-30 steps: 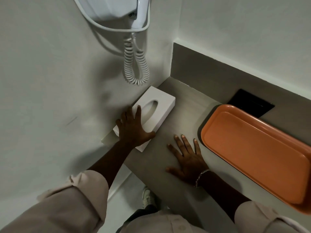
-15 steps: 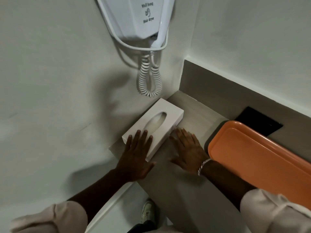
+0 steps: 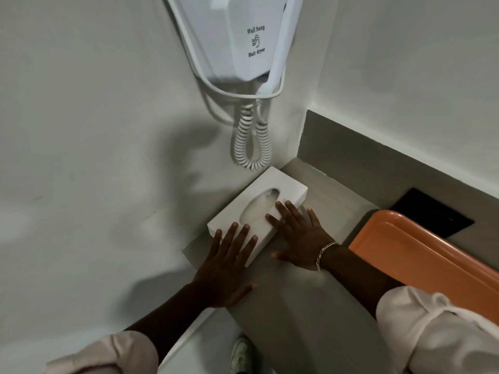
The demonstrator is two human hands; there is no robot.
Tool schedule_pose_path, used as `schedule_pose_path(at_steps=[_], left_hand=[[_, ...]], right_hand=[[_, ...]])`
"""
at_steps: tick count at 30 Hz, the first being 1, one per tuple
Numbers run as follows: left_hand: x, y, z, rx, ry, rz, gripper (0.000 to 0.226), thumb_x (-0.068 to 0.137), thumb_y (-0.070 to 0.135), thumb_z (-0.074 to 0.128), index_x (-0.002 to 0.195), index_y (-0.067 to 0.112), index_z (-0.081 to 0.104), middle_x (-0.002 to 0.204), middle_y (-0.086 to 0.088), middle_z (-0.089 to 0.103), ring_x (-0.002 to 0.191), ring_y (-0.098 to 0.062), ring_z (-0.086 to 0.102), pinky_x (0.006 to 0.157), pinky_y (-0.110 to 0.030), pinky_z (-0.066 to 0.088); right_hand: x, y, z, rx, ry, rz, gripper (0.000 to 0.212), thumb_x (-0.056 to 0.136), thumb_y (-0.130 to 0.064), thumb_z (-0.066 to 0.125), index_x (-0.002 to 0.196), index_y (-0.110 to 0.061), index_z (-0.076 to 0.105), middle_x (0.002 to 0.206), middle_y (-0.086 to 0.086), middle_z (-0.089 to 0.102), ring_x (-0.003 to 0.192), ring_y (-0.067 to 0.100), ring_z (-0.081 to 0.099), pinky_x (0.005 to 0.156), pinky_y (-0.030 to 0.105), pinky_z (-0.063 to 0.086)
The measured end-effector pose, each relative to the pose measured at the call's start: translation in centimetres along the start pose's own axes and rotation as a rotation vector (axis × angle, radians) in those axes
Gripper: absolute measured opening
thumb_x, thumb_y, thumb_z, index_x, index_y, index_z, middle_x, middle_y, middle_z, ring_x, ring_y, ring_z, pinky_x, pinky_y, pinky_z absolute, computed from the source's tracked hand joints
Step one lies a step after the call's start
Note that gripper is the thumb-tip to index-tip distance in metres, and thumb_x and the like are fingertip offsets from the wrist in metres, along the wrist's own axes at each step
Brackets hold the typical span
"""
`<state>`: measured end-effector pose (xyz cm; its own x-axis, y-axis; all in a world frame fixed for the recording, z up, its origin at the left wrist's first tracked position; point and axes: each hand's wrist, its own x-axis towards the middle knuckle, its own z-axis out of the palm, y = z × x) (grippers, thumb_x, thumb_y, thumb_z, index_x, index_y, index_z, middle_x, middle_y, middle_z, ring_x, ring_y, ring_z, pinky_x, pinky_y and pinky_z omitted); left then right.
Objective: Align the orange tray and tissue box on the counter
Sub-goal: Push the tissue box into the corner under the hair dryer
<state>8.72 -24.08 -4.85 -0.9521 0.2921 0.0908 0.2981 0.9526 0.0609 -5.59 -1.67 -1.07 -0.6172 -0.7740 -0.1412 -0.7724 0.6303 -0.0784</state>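
Two bare hands rest flat against a white tissue box point(image 3: 256, 209) in the corner of a grey counter point(image 3: 318, 306).

The box lies alongside the left wall, below a wall-hung hair dryer point(image 3: 243, 36) whose coiled cord point(image 3: 252, 143) dangles just above the box's far end. The left hand point(image 3: 226, 268) has its fingers spread, fingertips on the box's near end, gripping nothing. The right hand point(image 3: 299, 236), wearing a silver bracelet point(image 3: 325, 253), lies open with fingers laid over the box's right edge, palm on the counter. The orange tray point(image 3: 421, 268) sits on the counter to the right, apart from the box, partly over a black panel point(image 3: 432, 211).
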Motion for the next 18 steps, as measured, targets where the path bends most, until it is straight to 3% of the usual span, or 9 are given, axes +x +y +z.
schedule_pose_path(at_steps=[5, 18], left_hand=[[2.0, -1.3, 0.2, -0.009, -0.005, 0.034, 0.101, 0.084, 0.078, 0.037, 0.157, 0.013, 0.01, 0.167, -0.016, 0.007, 0.153, -0.041, 0.003, 0.117, -0.069, 0.016], [9.6, -1.3, 0.4, 0.02, 0.018, 0.086, 0.105, 0.082, 0.076, 0.043, 0.156, 0.011, 0.009, 0.166, -0.018, 0.009, 0.153, -0.04, 0.001, 0.12, -0.066, 0.011]], right_hand=[[1.1, 1.2, 0.2, 0.028, -0.017, 0.05, 0.096, 0.08, -0.079, 0.036, 0.134, -0.053, -0.038, 0.155, -0.007, -0.039, 0.139, 0.018, -0.04, 0.113, 0.057, -0.013], [3.3, 7.1, -0.9, 0.005, -0.059, 0.147, 0.088, 0.086, -0.074, 0.032, 0.128, -0.053, -0.042, 0.151, -0.005, -0.04, 0.142, 0.018, -0.032, 0.116, 0.061, -0.004]])
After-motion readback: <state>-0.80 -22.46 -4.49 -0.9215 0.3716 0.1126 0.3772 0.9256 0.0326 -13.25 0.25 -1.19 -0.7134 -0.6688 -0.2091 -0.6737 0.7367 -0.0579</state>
